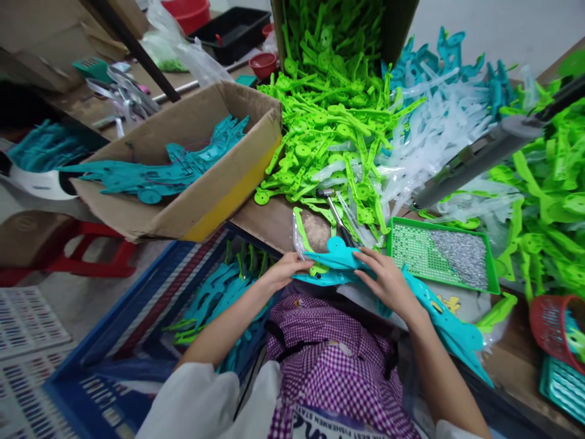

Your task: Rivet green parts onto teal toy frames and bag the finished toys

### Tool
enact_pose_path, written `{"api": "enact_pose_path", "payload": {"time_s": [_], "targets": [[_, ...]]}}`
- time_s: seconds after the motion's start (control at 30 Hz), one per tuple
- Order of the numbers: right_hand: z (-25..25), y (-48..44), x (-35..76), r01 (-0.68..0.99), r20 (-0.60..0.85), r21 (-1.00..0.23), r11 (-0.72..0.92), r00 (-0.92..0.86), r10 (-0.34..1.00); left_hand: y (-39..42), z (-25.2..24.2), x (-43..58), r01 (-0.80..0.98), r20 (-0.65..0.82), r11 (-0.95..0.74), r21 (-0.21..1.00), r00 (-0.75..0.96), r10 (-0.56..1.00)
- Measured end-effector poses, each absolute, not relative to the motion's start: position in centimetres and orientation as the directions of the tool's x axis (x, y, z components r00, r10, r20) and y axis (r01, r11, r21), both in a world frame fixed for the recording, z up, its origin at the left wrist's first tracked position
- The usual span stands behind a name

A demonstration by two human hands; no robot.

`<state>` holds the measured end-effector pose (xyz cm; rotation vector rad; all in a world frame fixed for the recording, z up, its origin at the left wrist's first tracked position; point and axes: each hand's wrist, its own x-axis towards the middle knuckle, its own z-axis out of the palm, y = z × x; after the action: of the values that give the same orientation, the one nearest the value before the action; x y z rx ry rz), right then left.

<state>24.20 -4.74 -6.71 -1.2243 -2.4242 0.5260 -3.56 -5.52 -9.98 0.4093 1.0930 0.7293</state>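
Both hands grasp one flat teal plastic part with a round lobe (pixel 336 259) at the desk's near edge. The left hand (pixel 286 268) pinches its 9 o'clock end and the right hand (pixel 388 280) has fingers curled over its 3 o'clock end. The step looks like lining up or pressing this piece over a lime bit underneath. Any lift needs care, since the metal-headed hammer (pixel 336 213) lies just behind at 12. At 2 there's a green mesh tray of small silver screws (pixel 434 222). The lime-green plastic parts pile (pixel 329 122) is at 12, the cardboard box of teal parts (pixel 219 183) at 10, and the blue crate (pixel 150 286) at 8. A grey metal bar (pixel 479 152) crosses at 2.
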Motion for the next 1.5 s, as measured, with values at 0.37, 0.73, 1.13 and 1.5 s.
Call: {"api": "enact_pose_path", "payload": {"time_s": [0.37, 0.73, 1.13, 1.5], "targets": [[-6.6, -4.8, 23.5, 0.564, 0.151, -0.423, 0.709, -0.728, 0.669, -4.3, -9.3, -4.1, -0.322, -0.684, 0.764, 0.559, 0.340, 0.645], [-8.2, -5.9, 23.3, 0.592, 0.145, -0.216, 0.776, -0.767, 0.625, -4.5, -9.2, -3.4, -0.317, -0.710, 0.771, 0.552, 0.307, 0.634], [-6.3, -3.4, 23.7, 0.540, 0.009, -0.599, 0.591, -0.734, 0.679, -1.1, -7.8, -2.8, -0.219, -0.731, 0.822, 0.525, 0.379, 0.567], [-4.2, -4.8, 22.7, 0.635, 0.045, -0.559, 0.533, -0.619, 0.784, -0.7, -5.4, -1.5, -0.246, -0.700, 0.784, 0.570, 0.355, 0.620]]}}
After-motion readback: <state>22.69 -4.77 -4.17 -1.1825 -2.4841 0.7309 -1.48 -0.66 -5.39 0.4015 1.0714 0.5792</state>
